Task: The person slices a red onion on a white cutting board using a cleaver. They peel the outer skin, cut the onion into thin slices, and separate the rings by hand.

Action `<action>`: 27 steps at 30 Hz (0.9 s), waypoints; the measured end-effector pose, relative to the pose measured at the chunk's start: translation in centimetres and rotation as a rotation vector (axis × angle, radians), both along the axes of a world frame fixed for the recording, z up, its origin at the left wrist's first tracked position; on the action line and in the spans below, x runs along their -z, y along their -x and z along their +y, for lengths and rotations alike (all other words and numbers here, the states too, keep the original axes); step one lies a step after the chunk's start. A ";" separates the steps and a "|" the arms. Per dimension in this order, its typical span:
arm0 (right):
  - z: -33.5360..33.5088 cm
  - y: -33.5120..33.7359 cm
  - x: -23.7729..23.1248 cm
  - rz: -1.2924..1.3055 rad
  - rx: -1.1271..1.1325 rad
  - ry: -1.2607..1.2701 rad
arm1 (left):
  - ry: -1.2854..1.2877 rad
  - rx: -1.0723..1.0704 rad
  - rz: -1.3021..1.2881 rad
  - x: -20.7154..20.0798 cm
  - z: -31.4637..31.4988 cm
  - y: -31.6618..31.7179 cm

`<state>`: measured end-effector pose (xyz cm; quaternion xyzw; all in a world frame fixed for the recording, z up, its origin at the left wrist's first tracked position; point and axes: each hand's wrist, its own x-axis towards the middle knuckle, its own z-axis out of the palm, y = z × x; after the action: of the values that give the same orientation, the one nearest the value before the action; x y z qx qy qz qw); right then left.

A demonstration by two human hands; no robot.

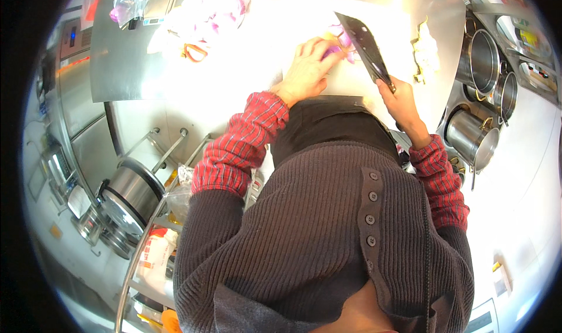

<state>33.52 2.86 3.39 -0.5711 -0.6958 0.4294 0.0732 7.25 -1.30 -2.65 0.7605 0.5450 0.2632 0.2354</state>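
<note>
My right hand (403,107) is wrapped round the handle of a dark, broad-bladed cleaver (364,45). Its blade slants up and to the left over a brightly lit white surface. Just left of the blade, my left hand (309,68) has its fingers bent over a purple-and-white piece of red onion (332,51). More purple onion (344,37) lies between those fingertips and the blade. Glare washes out the cutting surface, and the blade's lower edge is hard to make out.
On the metal worktop (117,69), a heap of red onion pieces (219,14) lies at the far left, near orange-handled scissors (195,52) and a clear plastic bag (133,5). A pale yellowish heap (426,52) sits right of the cleaver. Steel pots (483,61) stand at the right.
</note>
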 end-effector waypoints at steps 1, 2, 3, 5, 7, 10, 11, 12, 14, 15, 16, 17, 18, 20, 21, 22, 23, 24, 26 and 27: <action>-0.1 -0.4 0.1 0.040 0.029 0.048 | -0.021 0.140 0.026 0.0 0.8 0.2; -0.2 -0.7 0.3 0.065 0.068 0.099 | -0.005 0.247 0.054 0.1 1.5 0.4; -0.3 -1.0 0.4 0.019 0.138 0.189 | -0.020 0.279 0.124 0.3 2.1 0.6; -0.5 -1.2 0.6 0.053 0.060 0.106 | -0.046 0.354 0.206 0.7 2.9 0.9; -0.7 -1.0 0.6 0.026 0.016 0.071 | -0.039 0.342 0.225 1.0 3.4 1.2; -0.6 -0.2 0.3 -0.015 -0.041 0.049 | 0.038 0.143 0.196 0.9 2.9 1.5; -0.5 0.2 0.3 -0.046 -0.055 0.056 | 0.095 0.048 0.186 0.9 2.5 1.5; -0.4 0.7 0.3 -0.077 -0.071 0.065 | 0.078 -0.062 0.150 0.8 2.1 1.3; 0.1 1.8 0.8 -0.094 -0.117 0.043 | 0.066 -0.281 0.079 0.9 1.1 0.6; 0.4 2.3 1.1 -0.123 -0.136 0.048 | 0.065 -0.348 0.077 1.0 0.5 0.2; 0.6 2.7 1.5 -0.125 -0.150 0.023 | 0.039 -0.414 0.062 1.2 0.0 -0.1; 0.8 3.1 1.9 -0.147 -0.158 0.016 | 0.000 -0.470 0.039 1.4 -0.4 -0.3; 0.9 3.5 2.4 -0.168 -0.167 0.011 | 0.046 -0.501 0.034 1.6 -0.9 -0.3; 1.1 4.6 3.4 -0.182 -0.153 0.005 | 0.114 -0.548 0.007 2.0 -1.5 -0.3; 1.0 5.1 3.8 -0.184 -0.139 -0.013 | 0.129 -0.547 -0.016 2.2 -1.6 -0.3; 0.8 5.7 4.3 -0.168 -0.157 -0.052 | 0.144 -0.543 -0.040 2.4 -1.6 -0.3; 0.5 6.4 4.6 -0.147 -0.167 -0.105 | 0.160 -0.538 -0.063 2.5 -1.6 -0.3; 0.4 6.7 4.9 -0.152 -0.181 -0.124 | 0.180 -0.541 -0.066 2.6 -1.6 -0.6; 0.8 6.9 5.0 -0.148 -0.212 -0.141 | 0.193 -0.529 -0.079 2.9 -1.3 -1.2; 1.0 6.8 4.9 -0.179 -0.225 -0.113 | 0.194 -0.547 -0.097 3.0 -1.2 -1.4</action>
<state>26.77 3.87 -1.54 -0.5205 -0.7823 0.3422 -0.0056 8.70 -2.49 -5.66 0.5457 0.7406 0.2997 0.2529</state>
